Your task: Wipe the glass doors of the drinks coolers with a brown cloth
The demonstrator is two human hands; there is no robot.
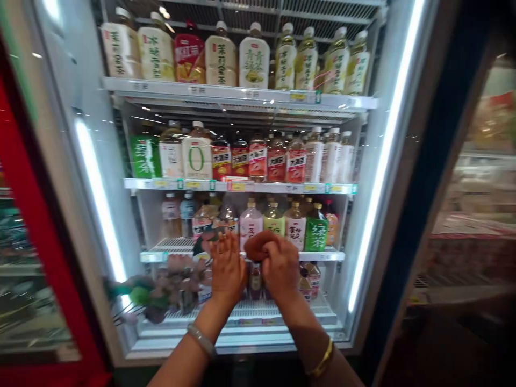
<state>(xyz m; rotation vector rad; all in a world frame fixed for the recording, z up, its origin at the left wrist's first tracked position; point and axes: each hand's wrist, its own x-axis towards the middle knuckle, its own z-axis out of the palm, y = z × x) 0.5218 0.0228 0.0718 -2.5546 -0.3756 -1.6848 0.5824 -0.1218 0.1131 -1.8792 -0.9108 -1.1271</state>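
Note:
A glass-fronted drinks cooler stands before me, its glass door showing reflections. My left hand (228,269) lies flat against the glass, fingers stretched upward, holding nothing. Beside it, my right hand (281,267) is closed around a bunched reddish-brown cloth (258,245), which appears pressed on the glass. Behind the hands, on the third shelf, stand a pink-labelled bottle (251,223) and a green tea bottle (316,231). Part of the lowest shelf's bottles is hidden by my wrists. A pale bangle (201,341) circles my left wrist, a gold one (323,357) my right.
Rows of bottles fill the upper shelf (242,90) and the middle shelf (274,186). At lower left, a blurred pink flower and green leaf shape (177,282) shows over the glass. Bright light strips (385,156) run down the sides. A red frame (52,226) borders another case at left.

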